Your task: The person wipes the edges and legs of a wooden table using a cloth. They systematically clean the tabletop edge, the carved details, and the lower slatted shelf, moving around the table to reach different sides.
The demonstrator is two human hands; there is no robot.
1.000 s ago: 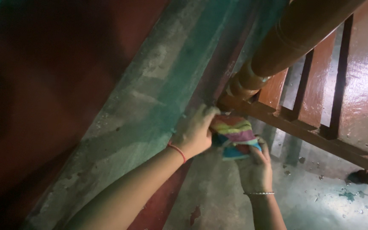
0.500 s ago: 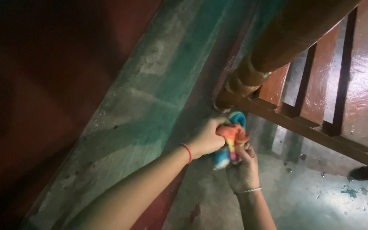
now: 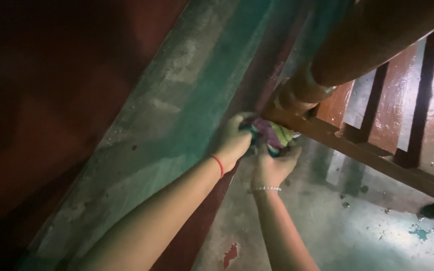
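Two bare forearms are seen rising from the lower edge of the view. A red thread band is worn on the left wrist and a pale bead bracelet on the right wrist. The left hand (image 3: 234,140) is closed, its fingers curled over the near side of a bunched multicoloured cloth (image 3: 273,136). The right hand (image 3: 273,168) is cupped beneath the same cloth, fingers bent up against its underside, so that the cloth is gripped between both hands. The cloth is held just below the foot of a brown railing post (image 3: 302,93), touching or nearly touching the lower rail (image 3: 372,155); which of the two cannot be told. Purple, green and blue patches are visible on the cloth. To the left, a green painted sloping band (image 3: 177,110) is noted beside a dark red wall. Beyond the rail, brown upright bars (image 3: 423,113) are seen, with a wet, speckled concrete floor (image 3: 367,226) below them.
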